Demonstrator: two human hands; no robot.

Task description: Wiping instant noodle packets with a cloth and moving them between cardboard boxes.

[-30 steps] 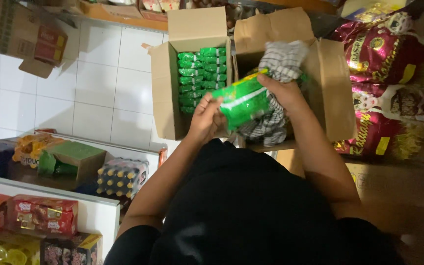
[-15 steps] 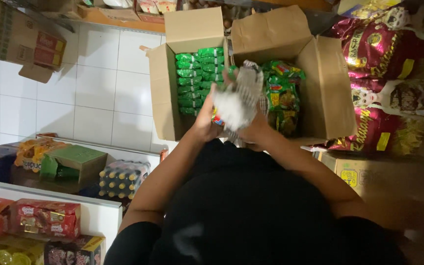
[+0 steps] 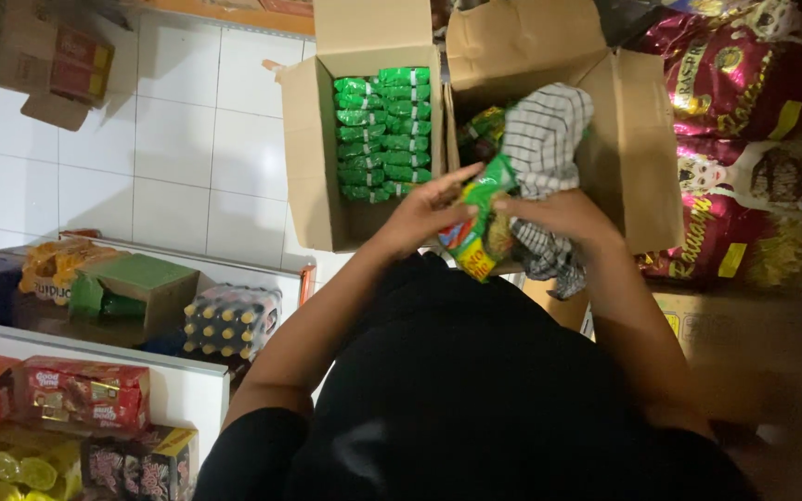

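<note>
We've got our left hand (image 3: 424,215) and right hand (image 3: 559,215) both clenched on a green packet (image 3: 480,227), checked cloth (image 3: 542,148) draped above it. The packet sits over the right box (image 3: 647,158), beside the box of green packs (image 3: 308,167)

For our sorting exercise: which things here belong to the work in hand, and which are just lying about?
In hand: green snack packet, checked cloth, left hand, right hand, right open carton.

Lying about: carton of green packs, bottle pack, red bags.
</note>
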